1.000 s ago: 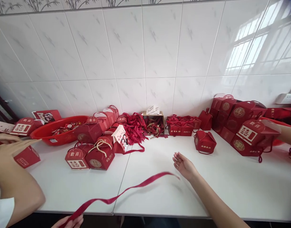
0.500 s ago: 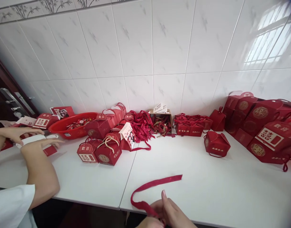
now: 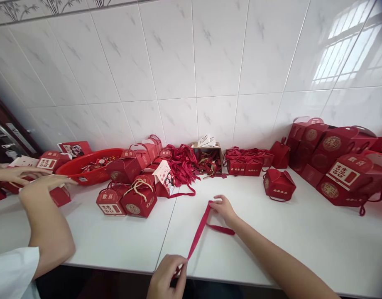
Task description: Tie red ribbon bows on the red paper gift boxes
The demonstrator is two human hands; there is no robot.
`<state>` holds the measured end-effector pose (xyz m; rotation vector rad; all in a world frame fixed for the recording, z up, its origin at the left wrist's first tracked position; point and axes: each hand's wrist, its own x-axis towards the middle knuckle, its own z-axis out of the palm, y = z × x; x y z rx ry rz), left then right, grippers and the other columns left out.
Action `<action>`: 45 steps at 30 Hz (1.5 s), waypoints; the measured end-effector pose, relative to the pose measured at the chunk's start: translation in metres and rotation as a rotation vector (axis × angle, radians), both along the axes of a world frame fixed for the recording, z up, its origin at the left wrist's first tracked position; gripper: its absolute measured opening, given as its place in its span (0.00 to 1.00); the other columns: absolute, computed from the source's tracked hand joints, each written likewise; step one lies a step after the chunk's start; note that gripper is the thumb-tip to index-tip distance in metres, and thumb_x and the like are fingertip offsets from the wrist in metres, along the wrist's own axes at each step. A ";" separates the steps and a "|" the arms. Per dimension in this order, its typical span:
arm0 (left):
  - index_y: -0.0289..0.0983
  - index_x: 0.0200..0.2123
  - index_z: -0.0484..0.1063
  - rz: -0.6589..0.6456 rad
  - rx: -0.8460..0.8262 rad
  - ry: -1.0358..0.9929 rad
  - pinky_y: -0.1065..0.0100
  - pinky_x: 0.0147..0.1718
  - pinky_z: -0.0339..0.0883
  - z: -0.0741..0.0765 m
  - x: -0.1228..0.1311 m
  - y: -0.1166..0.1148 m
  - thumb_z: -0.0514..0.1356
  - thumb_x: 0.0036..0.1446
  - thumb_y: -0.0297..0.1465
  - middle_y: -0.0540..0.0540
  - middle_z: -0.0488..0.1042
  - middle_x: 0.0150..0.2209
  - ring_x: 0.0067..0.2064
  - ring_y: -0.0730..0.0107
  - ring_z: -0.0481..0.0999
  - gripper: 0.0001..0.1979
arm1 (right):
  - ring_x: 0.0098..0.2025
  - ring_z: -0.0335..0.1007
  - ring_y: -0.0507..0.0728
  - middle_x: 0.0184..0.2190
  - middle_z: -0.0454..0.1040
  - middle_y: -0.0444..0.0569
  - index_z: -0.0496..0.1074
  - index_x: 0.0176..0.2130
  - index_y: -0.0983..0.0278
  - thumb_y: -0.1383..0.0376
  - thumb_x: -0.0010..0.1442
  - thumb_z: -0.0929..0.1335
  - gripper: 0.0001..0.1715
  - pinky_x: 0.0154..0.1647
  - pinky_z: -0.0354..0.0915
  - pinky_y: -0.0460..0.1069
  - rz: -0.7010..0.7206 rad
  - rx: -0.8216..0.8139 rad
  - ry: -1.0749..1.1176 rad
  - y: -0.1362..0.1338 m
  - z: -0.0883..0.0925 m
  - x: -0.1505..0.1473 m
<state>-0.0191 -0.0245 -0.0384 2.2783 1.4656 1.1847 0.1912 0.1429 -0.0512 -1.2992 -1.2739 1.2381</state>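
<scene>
A red ribbon is stretched over the white table between my two hands. My left hand, at the table's near edge, pinches the ribbon's near end. My right hand is farther out and pinches the ribbon's far fold, with a short tail trailing back beneath my forearm. A small red gift box stands alone a little beyond my right hand.
Another person's arms and hands work at the left beside a red basin. Red gift boxes cluster left of centre; a ribbon heap and a cardboard box sit by the wall. More red boxes pile at right.
My right hand has moved forward from the table edge, drawing the ribbon out straight. My left hand keeps the near end. The other person's hands shifted slightly.
</scene>
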 end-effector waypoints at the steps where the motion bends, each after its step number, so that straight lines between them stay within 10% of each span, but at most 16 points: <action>1: 0.40 0.35 0.68 -0.016 -0.032 0.070 0.73 0.32 0.67 0.005 0.005 0.008 0.51 0.59 0.23 0.48 0.72 0.31 0.32 0.70 0.72 0.08 | 0.39 0.70 0.57 0.37 0.73 0.52 0.67 0.40 0.64 0.66 0.55 0.66 0.10 0.42 0.65 0.53 -0.033 0.054 -0.080 0.014 -0.003 -0.003; 8: 0.38 0.31 0.68 -0.132 -0.302 0.567 0.67 0.36 0.62 0.009 0.046 0.100 0.51 0.49 0.19 0.47 0.72 0.34 0.39 0.64 0.68 0.11 | 0.50 0.64 0.59 0.55 0.63 0.55 0.67 0.50 0.62 0.75 0.59 0.59 0.21 0.47 0.60 0.51 -0.043 0.306 -0.544 0.082 -0.016 -0.023; 16: 0.35 0.36 0.67 0.340 -0.303 0.469 0.60 0.44 0.58 -0.012 0.040 0.235 0.49 0.57 0.26 0.41 0.71 0.41 0.46 0.57 0.66 0.08 | 0.52 0.62 0.59 0.52 0.69 0.55 0.68 0.53 0.63 0.74 0.61 0.58 0.23 0.48 0.59 0.50 -0.051 0.409 -0.812 0.140 -0.016 -0.025; 22: 0.34 0.41 0.66 0.597 -0.307 0.320 0.54 0.48 0.54 -0.020 0.042 0.282 0.51 0.57 0.28 0.36 0.65 0.49 0.52 0.49 0.62 0.10 | 0.44 0.69 0.57 0.42 0.74 0.52 0.73 0.48 0.61 0.71 0.61 0.60 0.19 0.41 0.61 0.47 -0.058 0.443 -0.795 0.138 -0.021 -0.021; 28: 0.35 0.41 0.66 0.605 -0.250 0.126 0.52 0.49 0.54 -0.003 0.042 0.274 0.52 0.55 0.24 0.35 0.61 0.53 0.56 0.46 0.58 0.10 | 0.40 0.70 0.54 0.39 0.74 0.50 0.76 0.40 0.61 0.69 0.63 0.60 0.16 0.40 0.63 0.47 -0.167 0.517 -0.638 0.116 0.027 -0.014; 33: 0.38 0.40 0.65 0.412 -0.073 -0.011 0.62 0.49 0.59 0.081 0.052 0.254 0.49 0.60 0.26 0.44 0.69 0.45 0.49 0.63 0.68 0.08 | 0.39 0.67 0.55 0.35 0.74 0.49 0.73 0.40 0.62 0.63 0.62 0.62 0.12 0.41 0.64 0.50 -0.343 0.745 -0.372 0.064 0.109 -0.002; 36: 0.37 0.41 0.66 -0.085 0.007 -0.231 0.69 0.40 0.66 0.135 0.056 0.221 0.51 0.62 0.33 0.48 0.72 0.38 0.40 0.69 0.72 0.08 | 0.30 0.69 0.52 0.31 0.74 0.47 0.72 0.39 0.63 0.62 0.60 0.64 0.09 0.32 0.66 0.48 -0.237 0.778 0.012 0.019 0.146 -0.001; 40: 0.36 0.36 0.70 -0.179 0.094 -0.330 0.73 0.32 0.67 0.171 0.061 0.164 0.56 0.60 0.35 0.50 0.72 0.31 0.33 0.73 0.72 0.08 | 0.26 0.69 0.49 0.26 0.73 0.44 0.73 0.36 0.63 0.65 0.59 0.66 0.05 0.29 0.67 0.47 -0.041 0.780 0.041 -0.025 0.162 -0.004; 45: 0.36 0.34 0.71 -0.195 0.218 -0.279 0.73 0.31 0.67 0.178 0.065 0.126 0.59 0.57 0.31 0.51 0.72 0.30 0.31 0.74 0.71 0.04 | 0.24 0.69 0.49 0.26 0.72 0.44 0.73 0.37 0.63 0.68 0.59 0.66 0.05 0.25 0.68 0.46 -0.036 0.809 0.058 -0.042 0.162 -0.005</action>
